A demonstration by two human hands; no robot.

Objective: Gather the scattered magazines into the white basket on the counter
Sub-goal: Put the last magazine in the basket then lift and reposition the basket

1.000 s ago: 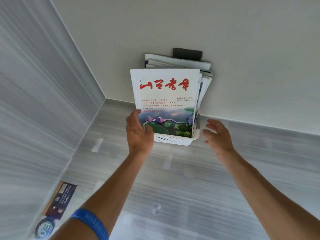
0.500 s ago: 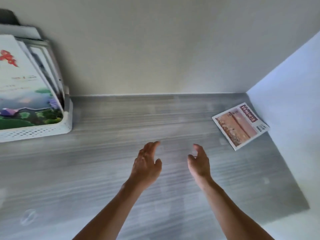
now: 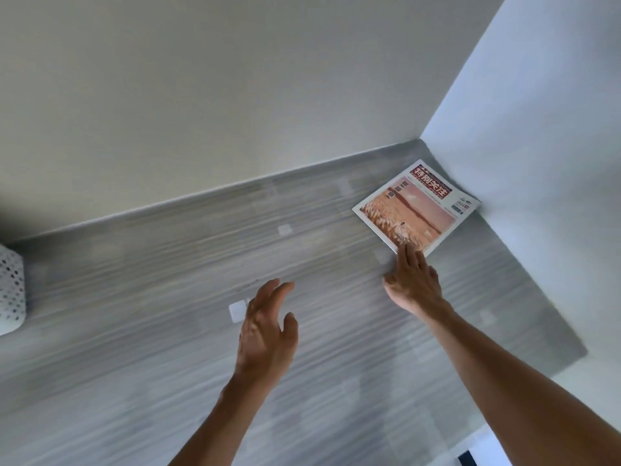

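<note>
Head view: a magazine (image 3: 416, 208) lies flat on the grey counter (image 3: 168, 297) in the right-centre of the frame, tucked into the corner where the back wall meets the right wall. Its long axis runs diagonally, from lower left to upper right, with the red title band at the upper-right end. The right hand (image 3: 414, 280) reaches to it with fingers straight, fingertips (image 3: 408, 250) touching the magazine's nearest corner, not curled round it. The left hand (image 3: 265, 331) hovers over the counter at centre frame, fingers relaxed and apart, holding nothing. A sliver of the white basket (image 3: 10, 290) shows at the left edge, well apart from the magazine.
</note>
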